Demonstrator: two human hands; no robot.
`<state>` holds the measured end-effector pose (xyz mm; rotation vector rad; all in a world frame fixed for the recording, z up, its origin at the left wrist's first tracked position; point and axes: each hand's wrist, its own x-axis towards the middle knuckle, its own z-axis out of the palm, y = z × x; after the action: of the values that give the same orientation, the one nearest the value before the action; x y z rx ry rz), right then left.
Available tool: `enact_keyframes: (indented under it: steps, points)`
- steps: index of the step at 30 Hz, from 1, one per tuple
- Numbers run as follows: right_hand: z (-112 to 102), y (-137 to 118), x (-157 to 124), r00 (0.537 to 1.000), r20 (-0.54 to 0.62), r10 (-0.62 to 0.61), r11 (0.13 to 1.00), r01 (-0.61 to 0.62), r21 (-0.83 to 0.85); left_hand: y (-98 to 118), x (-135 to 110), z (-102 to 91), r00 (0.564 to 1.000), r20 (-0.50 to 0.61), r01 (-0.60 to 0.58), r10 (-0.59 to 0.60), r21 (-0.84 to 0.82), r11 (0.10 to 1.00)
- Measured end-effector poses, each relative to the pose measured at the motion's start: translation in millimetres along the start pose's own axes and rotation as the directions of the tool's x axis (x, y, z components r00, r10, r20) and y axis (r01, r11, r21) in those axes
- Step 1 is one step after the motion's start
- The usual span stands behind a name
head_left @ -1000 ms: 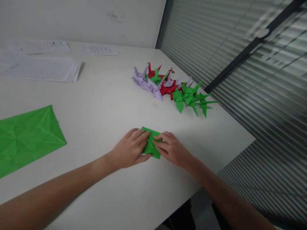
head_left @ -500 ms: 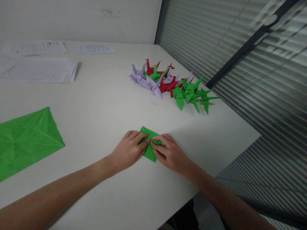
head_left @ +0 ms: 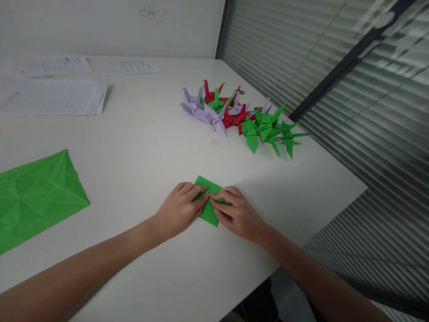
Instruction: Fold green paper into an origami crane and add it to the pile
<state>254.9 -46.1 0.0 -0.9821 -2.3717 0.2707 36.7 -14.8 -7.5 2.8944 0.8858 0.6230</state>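
Observation:
A small folded square of green origami paper [head_left: 210, 215] lies flat on the white table between my two hands. My left hand [head_left: 182, 208] presses its left side, fingers bent and closed on the paper, with the thumb near the middle. From the right, my right hand [head_left: 238, 212] holds the other side, its thumb and fingertips drawn together close to the left thumb. The fingers cover much of the paper's middle, so the folds beneath them are hidden.
Folded paper cranes [head_left: 234, 116] in lilac, red and green sit in a cluster at the back right. A larger creased green sheet [head_left: 40, 201] lies at the left. Printed papers [head_left: 50, 96] rest at the back left. Window blinds [head_left: 321, 89] border the table's right edge [head_left: 338, 163].
My right thumb and fingertips have shifted slightly left, toward the left thumb. The view has tilted a little; the green paper stays in place.

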Motion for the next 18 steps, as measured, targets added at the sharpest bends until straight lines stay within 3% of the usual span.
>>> enact_keyframes:
  steps: [18]
  points:
    - [-1.7, -2.7, 0.9, 1.0, 0.002, 0.019, 0.999, -0.019, 0.026, 1.0, 0.9, -3.3, 0.999, 0.044, -0.005, 0.004, 0.029, 1.0]
